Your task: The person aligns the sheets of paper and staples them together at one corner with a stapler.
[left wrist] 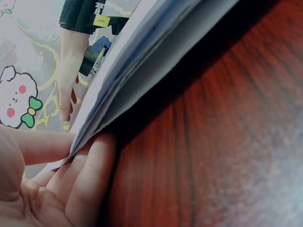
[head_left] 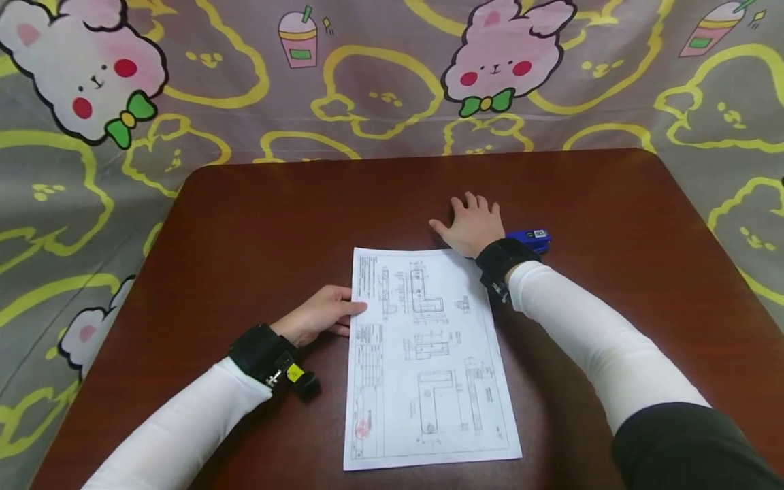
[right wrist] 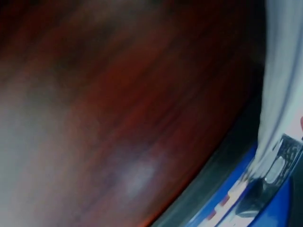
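A stack of printed sheets with technical drawings lies in the middle of the table. My left hand pinches the stack's left edge, thumb on top and fingers beneath; the left wrist view shows several layers of paper parted slightly along the side. At the far right corner, my right hand reaches across with its fingers straight and spread. A blue stapler sticks out beside that wrist. The right wrist view shows the stapler's metal nose against the sheets' edge. The hand hides where palm and stapler meet.
The brown wooden table has rounded far corners. Behind and beside it hangs a patterned cloth with cartoon rabbits. Black camera bands are strapped round both wrists.
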The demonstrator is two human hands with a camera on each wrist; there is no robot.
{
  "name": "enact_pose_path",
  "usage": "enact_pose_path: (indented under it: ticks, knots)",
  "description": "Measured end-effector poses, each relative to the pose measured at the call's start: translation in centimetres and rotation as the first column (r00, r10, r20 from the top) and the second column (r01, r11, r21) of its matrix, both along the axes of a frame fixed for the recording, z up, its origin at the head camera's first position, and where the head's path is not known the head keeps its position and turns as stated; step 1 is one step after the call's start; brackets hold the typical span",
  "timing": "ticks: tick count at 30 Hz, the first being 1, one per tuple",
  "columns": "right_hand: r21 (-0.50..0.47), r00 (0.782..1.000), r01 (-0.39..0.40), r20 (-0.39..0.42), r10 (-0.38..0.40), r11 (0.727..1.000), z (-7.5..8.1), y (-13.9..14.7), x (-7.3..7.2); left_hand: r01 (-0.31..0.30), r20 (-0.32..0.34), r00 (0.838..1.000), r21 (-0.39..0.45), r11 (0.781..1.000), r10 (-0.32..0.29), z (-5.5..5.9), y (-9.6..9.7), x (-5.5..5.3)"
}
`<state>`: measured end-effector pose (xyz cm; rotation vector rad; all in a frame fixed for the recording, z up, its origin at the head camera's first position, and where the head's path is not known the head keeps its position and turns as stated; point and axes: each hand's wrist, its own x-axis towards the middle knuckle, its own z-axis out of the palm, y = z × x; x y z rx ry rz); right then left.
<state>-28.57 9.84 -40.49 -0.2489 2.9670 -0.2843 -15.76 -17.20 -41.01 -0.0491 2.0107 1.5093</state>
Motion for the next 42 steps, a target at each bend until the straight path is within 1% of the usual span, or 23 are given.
enact_pose_path:
  ticks: [5, 8, 11, 14, 17, 20, 22, 24, 28, 31, 34, 36, 38, 40, 42]
  knots:
    - [0.001, 1.000, -0.017, -0.009, 0.017, 1.000, -0.2, 0.4, 1.0, 0.008, 0.029, 1.000, 0.024, 1.000, -0.009, 0.2, 0.2, 1.0]
    - [-0.002, 1.000, -0.024, -0.011, 0.024, 1.000, 0.1, 0.9, 2.0, 0.017, 0.042, 0.999, 0.029, 0.999, -0.018, 0.5, 0.6, 2.0]
    - [-0.018, 1.000, -0.012, 0.014, 0.012, 1.000, 1.0, 1.3, 3.1, 0.028, 0.052, 0.998, 0.027, 0.999, -0.029, 1.4, 0.9, 3.0]
    - [-0.025, 0.999, -0.017, 0.037, 0.018, 1.000, 2.3, 1.5, 4.0, 0.037, 0.071, 0.997, 0.035, 0.999, -0.039, 2.7, 0.8, 3.9]
    - [-0.009, 0.999, -0.029, 0.037, 0.029, 1.000, 4.5, 1.3, 3.8, 0.035, 0.069, 0.997, 0.048, 0.998, -0.038, 4.4, 0.6, 3.8]
    - [0.004, 0.998, -0.029, 0.061, 0.029, 1.000, 6.6, 0.8, 2.7, 0.027, 0.038, 0.999, 0.033, 0.999, -0.029, 6.2, 0.3, 3.3]
    - [0.010, 0.995, -0.024, 0.099, 0.023, 1.000, 7.1, 0.7, 2.3, 0.032, 0.025, 0.999, 0.020, 0.999, -0.032, 6.7, 0.3, 3.1]
    - [0.016, 0.992, -0.028, 0.126, 0.025, 0.999, 7.1, 1.1, 2.2, 0.037, 0.023, 0.999, 0.010, 0.999, -0.037, 6.8, 0.6, 3.2]
    - [0.021, 0.987, -0.027, 0.162, 0.023, 0.999, 6.4, 2.6, 2.9, 0.050, 0.042, 0.998, 0.020, 0.999, -0.051, 6.1, 1.8, 3.4]
    - [0.036, 0.983, -0.020, 0.184, 0.013, 0.999, 6.1, 3.7, 3.9, 0.062, 0.078, 0.995, 0.039, 0.997, -0.065, 5.6, 2.7, 3.8]
    - [0.047, 0.983, -0.018, 0.182, 0.009, 0.999, 5.9, 4.3, 5.4, 0.057, 0.122, 0.991, 0.048, 0.997, -0.063, 5.5, 3.2, 4.9]
    - [0.046, 0.986, -0.019, 0.164, 0.012, 0.999, 5.9, 4.2, 6.2, 0.048, 0.141, 0.989, 0.050, 0.998, -0.055, 5.7, 3.2, 5.7]
    - [0.047, 0.988, -0.023, 0.155, 0.015, 0.999, 6.2, 4.0, 6.8, 0.048, 0.153, 0.987, 0.056, 0.997, -0.056, 6.3, 3.2, 6.2]
    - [0.056, 0.989, -0.019, 0.148, 0.011, 0.998, 6.8, 3.9, 7.0, 0.058, 0.148, 0.987, 0.065, 0.996, -0.067, 6.9, 3.2, 6.4]
    - [0.071, 0.992, -0.009, 0.127, 0.000, 0.997, 7.5, 3.9, 6.8, 0.060, 0.130, 0.989, 0.075, 0.995, -0.069, 7.6, 3.2, 6.3]
